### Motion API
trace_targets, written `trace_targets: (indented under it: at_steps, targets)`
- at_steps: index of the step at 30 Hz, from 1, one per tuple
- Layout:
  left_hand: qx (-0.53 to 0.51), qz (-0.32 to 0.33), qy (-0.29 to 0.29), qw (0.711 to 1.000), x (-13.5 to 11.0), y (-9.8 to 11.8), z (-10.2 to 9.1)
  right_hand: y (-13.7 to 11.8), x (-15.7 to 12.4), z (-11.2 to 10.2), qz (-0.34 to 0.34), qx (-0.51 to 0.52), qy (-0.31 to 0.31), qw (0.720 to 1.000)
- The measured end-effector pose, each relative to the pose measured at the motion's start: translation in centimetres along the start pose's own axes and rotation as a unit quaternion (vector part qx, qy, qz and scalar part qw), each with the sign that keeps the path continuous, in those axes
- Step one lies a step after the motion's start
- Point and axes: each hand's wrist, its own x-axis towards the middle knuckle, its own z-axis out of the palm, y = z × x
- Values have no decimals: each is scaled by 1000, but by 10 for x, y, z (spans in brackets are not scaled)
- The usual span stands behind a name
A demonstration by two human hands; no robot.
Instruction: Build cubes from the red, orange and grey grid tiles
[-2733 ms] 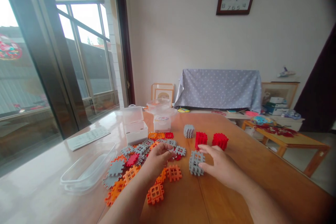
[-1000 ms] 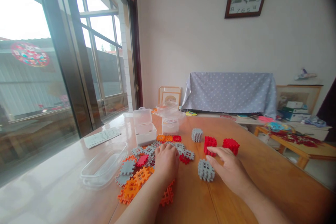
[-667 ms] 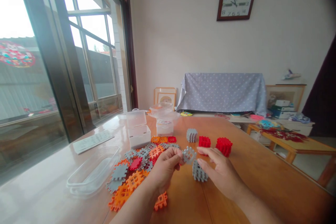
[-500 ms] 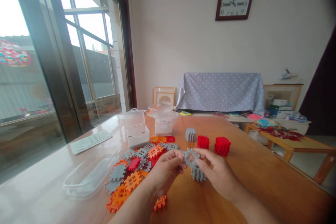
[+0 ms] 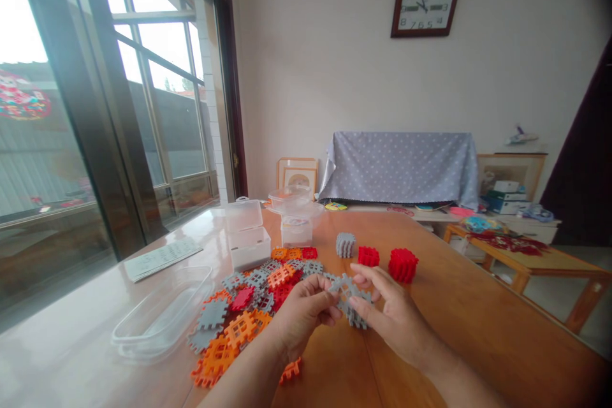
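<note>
Between my two hands is a grey window-patterned interlocking plastic tile (image 5: 343, 285), tilted over a grey tile stack (image 5: 357, 319) on the table. My left hand (image 5: 305, 309) pinches its left edge between thumb and fingers. At its right side, my right hand (image 5: 391, 309) has its thumb and fingers around the tile. The lower stack is partly covered by the held tile and my right thumb. Left of my hands lies a loose heap of orange, red and grey tiles (image 5: 240, 329). Farther back stand a grey stack (image 5: 345, 245) and two red stacks (image 5: 368, 256).
A clear shallow plastic tub (image 5: 162, 312) stands at the left, with a printed sheet (image 5: 162, 259) behind it. An open-lidded plastic box (image 5: 250, 248) and another clear container (image 5: 296, 233) stand beyond the heap. A low wooden table (image 5: 540, 268) is off to the right.
The held tile has come down and tilted flatter over the grey stack. My right hand has shifted slightly, its fingers raised more. The view has drifted a little.
</note>
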Motion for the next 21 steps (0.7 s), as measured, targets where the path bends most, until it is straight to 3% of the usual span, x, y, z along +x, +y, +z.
trace_targets:
  at_steps: [5, 14, 17, 21]
  targets:
    - [-27, -16, 3, 1000, 0, -1, 1, -3, 0, -2, -54, -78, -16, 995]
    - [-19, -35, -49, 998, -5, 1, 4, 0, 0, 2, -75, -109, -24, 991]
    - [-11, -29, -44, 999, -4, 1, 3, 4, 3, -6, -64, -111, -4, 992]
    - [-2, -18, 5, 1000, 0, -2, -2, 14, 8, -22, -12, -123, -4, 992]
